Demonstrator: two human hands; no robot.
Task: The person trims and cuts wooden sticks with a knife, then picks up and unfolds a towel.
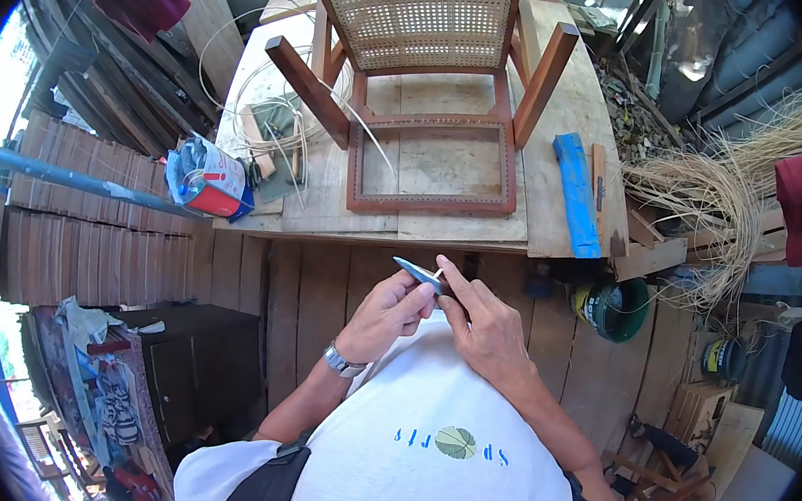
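Close in front of my shirt, my left hand point(389, 317) is closed on a flat blue-grey pointed piece point(413, 270), whose exact kind I cannot make out. My right hand point(491, 335) pinches a small pale stick point(438, 272) against that piece, its fingertips beside the left thumb. Beyond both hands, a wooden chair point(430, 202) lies on the workbench point(313, 211). Its woven cane back panel point(414, 15) stands up at the far side, and small holes line the open seat frame.
A red-and-white can point(209, 184), a coil of cane point(210, 49) and tools lie left on the bench. On the right are a blue strip point(576, 195) and loose cane strands point(706, 193). A green bucket point(622, 310) stands below; a dark cabinet point(201, 367) is left.
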